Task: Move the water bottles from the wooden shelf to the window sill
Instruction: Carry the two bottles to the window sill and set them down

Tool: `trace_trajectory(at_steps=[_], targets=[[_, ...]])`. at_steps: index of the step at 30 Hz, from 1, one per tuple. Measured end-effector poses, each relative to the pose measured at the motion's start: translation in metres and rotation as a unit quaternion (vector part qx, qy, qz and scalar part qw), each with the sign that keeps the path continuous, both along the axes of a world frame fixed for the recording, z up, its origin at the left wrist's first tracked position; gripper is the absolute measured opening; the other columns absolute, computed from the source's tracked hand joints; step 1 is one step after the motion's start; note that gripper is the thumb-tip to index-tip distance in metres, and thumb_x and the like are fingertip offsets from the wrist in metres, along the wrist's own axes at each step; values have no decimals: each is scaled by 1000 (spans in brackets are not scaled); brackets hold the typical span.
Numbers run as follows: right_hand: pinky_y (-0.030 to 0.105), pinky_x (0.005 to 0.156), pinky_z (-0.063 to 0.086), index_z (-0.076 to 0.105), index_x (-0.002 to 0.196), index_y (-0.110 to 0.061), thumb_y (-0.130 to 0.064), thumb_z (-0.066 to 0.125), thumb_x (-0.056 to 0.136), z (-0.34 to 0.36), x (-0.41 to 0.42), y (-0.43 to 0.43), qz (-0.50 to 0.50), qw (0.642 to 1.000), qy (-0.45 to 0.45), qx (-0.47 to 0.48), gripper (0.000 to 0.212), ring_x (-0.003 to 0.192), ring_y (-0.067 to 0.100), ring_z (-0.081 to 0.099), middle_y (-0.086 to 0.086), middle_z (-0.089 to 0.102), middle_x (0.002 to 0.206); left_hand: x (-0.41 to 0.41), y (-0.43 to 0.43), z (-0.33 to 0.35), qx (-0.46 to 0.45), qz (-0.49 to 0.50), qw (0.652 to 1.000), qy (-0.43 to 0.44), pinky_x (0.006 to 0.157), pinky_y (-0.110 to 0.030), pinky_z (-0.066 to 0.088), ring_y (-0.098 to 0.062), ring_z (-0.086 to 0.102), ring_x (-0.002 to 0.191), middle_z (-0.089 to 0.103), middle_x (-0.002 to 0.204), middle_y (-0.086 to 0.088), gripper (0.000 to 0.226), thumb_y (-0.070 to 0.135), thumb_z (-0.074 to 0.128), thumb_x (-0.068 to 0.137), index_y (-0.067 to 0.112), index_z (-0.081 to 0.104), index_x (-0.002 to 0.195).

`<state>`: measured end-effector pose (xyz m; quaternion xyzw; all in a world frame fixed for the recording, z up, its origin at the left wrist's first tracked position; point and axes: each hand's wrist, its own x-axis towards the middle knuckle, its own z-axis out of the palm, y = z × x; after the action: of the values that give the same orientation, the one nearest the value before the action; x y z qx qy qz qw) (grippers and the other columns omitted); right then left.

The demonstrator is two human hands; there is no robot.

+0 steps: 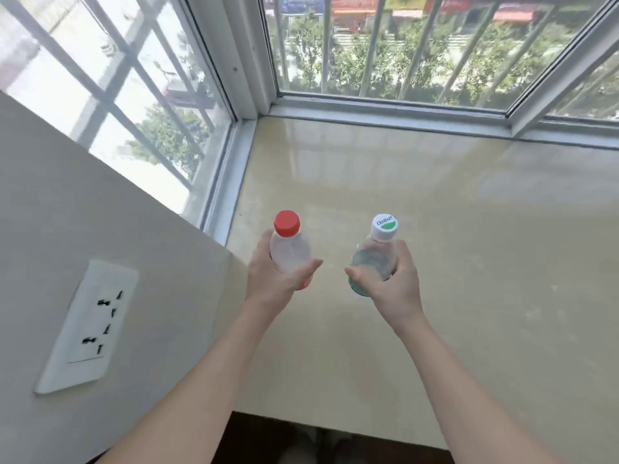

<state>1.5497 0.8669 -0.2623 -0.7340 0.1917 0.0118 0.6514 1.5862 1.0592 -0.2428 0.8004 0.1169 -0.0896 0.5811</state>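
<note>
My left hand [271, 279] grips a clear water bottle with a red cap [288, 244], held upright over the beige window sill [469, 246]. A second bottle, greenish with a white and green cap [376, 254], is gripped by my right hand [392, 286], also upright. Both bottles hang side by side above the sill's left part, a short gap between them. Whether their bases touch the sill is hidden by my hands. The wooden shelf is out of view.
Barred windows [385, 51] close the sill at the back and left. A white wall [100, 229] with a power socket [90, 326] stands at the left. The sill's front edge [335, 426] runs above a dark floor.
</note>
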Motion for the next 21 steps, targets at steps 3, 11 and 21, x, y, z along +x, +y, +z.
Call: trace_trajectory(at_steps=[3, 11, 21], targets=[[38, 86, 56, 58, 112, -25, -34, 88, 65, -34, 21, -8, -5, 1000, -1, -28, 56, 105, 13, 64, -10, 67, 110, 20, -9, -32, -6, 11, 1000, -23, 57, -17, 49, -10, 61, 76, 65, 90, -2, 46, 16, 89, 67, 23, 57, 100], [38, 84, 54, 59, 111, -22, -28, 92, 66, -74, 71, -12, 9, 996, -36, -83, 56, 100, 13, 64, -8, 68, 105, 58, -19, -87, 1, -11, 999, -51, 83, -36, 55, -14, 64, 95, 67, 97, 7, 55, 28, 91, 63, 30, 57, 106], [48, 89, 55, 56, 114, -26, -34, 93, 62, -102, 72, -14, 6, 996, -38, -83, 64, 101, 21, 65, -11, 67, 102, 59, -15, -118, -3, -33, 999, -40, 90, -30, 53, -6, 63, 103, 67, 104, 21, 68, 29, 91, 62, 30, 56, 119]])
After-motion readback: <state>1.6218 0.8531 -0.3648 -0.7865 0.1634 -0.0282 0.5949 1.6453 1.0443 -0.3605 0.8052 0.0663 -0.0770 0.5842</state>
